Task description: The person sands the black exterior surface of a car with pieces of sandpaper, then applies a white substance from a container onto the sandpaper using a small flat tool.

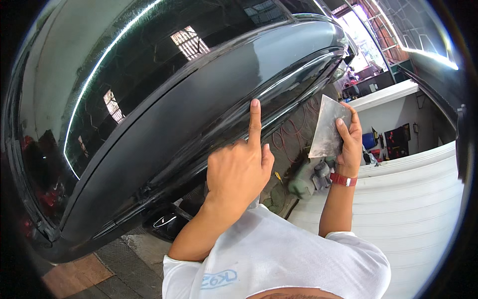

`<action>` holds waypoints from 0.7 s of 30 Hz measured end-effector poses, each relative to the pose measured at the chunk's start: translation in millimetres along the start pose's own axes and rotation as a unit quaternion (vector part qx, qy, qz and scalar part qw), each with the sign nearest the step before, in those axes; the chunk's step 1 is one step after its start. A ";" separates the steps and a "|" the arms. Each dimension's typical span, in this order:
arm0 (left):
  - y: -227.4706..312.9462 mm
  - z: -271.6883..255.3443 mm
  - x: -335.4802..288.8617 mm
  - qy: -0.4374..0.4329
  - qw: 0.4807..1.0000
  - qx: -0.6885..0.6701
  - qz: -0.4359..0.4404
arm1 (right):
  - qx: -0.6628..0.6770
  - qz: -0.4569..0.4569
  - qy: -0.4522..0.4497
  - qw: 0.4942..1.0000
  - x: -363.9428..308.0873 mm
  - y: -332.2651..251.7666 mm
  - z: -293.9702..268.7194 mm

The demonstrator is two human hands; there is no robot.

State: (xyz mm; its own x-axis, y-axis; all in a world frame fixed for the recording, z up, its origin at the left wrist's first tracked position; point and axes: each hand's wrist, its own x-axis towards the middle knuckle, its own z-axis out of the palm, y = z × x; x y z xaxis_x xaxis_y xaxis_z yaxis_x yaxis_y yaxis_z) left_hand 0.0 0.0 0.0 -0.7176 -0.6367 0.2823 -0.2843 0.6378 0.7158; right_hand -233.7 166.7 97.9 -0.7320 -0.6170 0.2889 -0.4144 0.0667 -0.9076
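My left hand (239,167) is raised in front of a glossy black car body (164,99). Its index finger is stretched out and its tip presses on the car's dark trim line, while the other fingers are curled in. My right hand (351,142) is held up to the right, away from the car. It grips a flat grey metal scraper blade (326,127), smeared and dull, held upright by its lower edge. A red band (342,179) sits on the right wrist.
A white ribbed panel (413,209) fills the right side. Below the car lie a green machine (303,182), red coiled hoses (291,132) and a tiled floor (84,271). A cluttered workshop bench and shelves stand at the far right.
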 end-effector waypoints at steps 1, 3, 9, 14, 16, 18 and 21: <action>4.1 0.5 -0.5 0.004 1.000 -0.007 0.000 | -0.015 0.001 0.000 1.000 0.1 -4.7 -2.4; 2.9 0.1 -0.5 0.002 1.000 -0.013 0.002 | -0.022 0.009 0.003 1.000 -1.3 -6.0 0.9; -10.2 -4.0 -0.2 -0.028 0.999 -0.018 0.003 | -0.021 0.021 0.009 1.000 -3.0 1.5 18.5; -11.1 -3.5 -0.4 -0.036 0.998 -0.051 0.004 | -0.047 0.023 0.009 0.999 1.1 -7.5 25.5; -12.4 -2.3 -1.0 -0.032 0.998 -0.048 0.007 | -0.043 0.025 -0.001 0.999 3.4 -10.3 31.0; -13.3 -1.1 -1.6 -0.017 0.999 -0.045 0.013 | -0.045 0.025 -0.007 0.999 5.9 -12.3 36.3; -14.2 0.3 -2.7 0.006 0.999 -0.050 0.020 | -0.053 0.021 -0.014 0.998 9.5 -14.1 41.9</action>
State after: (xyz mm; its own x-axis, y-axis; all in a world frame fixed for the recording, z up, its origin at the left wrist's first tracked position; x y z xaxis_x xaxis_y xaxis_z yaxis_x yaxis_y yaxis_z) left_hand 5.8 -7.2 -11.1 -0.7190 -0.6169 0.3201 -0.1897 0.6172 0.7636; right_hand -212.1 127.0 100.6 -0.7346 -0.6343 0.2411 -0.4397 0.1744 -0.8810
